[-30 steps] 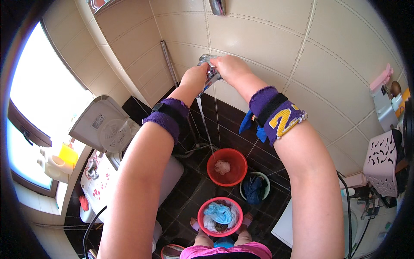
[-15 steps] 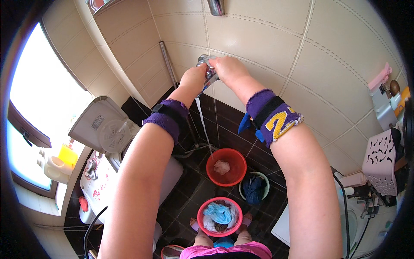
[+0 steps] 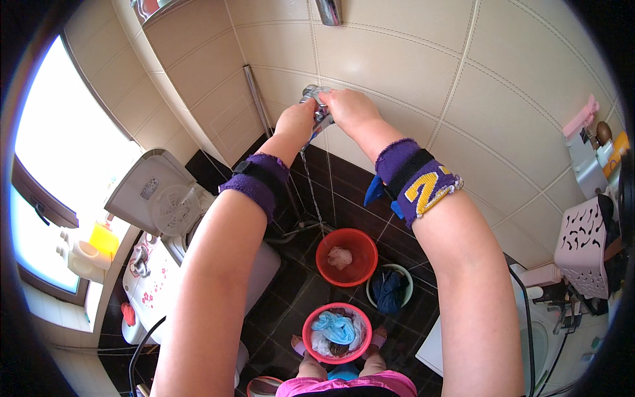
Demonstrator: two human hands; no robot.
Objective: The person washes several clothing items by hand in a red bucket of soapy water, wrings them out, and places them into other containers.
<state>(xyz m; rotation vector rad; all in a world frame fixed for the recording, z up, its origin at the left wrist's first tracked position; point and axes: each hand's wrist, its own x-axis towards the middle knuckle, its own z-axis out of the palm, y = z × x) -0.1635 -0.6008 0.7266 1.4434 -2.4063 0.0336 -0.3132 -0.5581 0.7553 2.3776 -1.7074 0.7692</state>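
Both arms stretch out to a chrome faucet (image 3: pixel 322 119) on the tiled wall. My left hand (image 3: pixel 296 124) is closed at the faucet's left side, and my right hand (image 3: pixel 350 110) grips it from the right, near the top. The fingers partly hide its handle. A thin stream of water (image 3: pixel 310 188) runs from it down to a red basin (image 3: pixel 366 270) on the floor. Inside that basin lies a pale pinkish wet cloth (image 3: pixel 340 257). Purple bands with black straps circle both forearms.
A pink-red basin (image 3: pixel 308 339) of clothes with a light-blue garment on top stands between my feet. Beside the red basin, a pale green bucket (image 3: pixel 408 283) holds dark blue cloth. A washing machine with its lid raised (image 3: pixel 151 182) is on the left; a pink basket (image 3: pixel 582 248) hangs right.
The water stream has thinned and looks broken up. Both hands stay at the faucet, almost unmoved.
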